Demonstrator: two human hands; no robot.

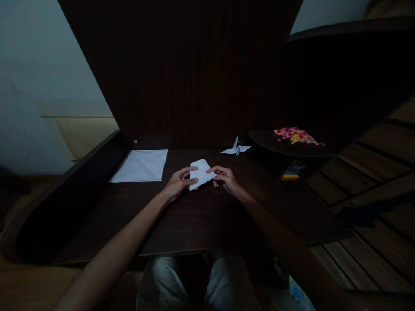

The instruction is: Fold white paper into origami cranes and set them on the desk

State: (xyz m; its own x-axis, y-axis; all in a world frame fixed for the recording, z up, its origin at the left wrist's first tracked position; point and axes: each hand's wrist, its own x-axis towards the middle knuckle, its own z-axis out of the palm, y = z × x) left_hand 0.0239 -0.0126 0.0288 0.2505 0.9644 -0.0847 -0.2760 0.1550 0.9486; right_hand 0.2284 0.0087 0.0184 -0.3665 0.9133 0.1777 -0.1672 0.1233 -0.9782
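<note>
Between my two hands is a small folded piece of white paper [201,172], held just above the dark desk. My left hand [179,182] pinches its left edge, with fingers and thumb on the near face. On the right side, my right hand [227,178] grips the paper's corner between thumb and fingers. The fingertips under the paper are partly hidden. Beyond my right hand, a folded white paper crane [237,149] stands near the back panel. A stack of white paper sheets [141,166] with crease lines lies to the left of my left hand.
The dark wooden desk [194,224] has a raised side panel [65,203] on the left and a tall back panel [194,77]. On a small shelf [269,144] at the right lies a pile of pink, red and yellow pieces [296,135]. Wooden slats [372,250] lie farther right.
</note>
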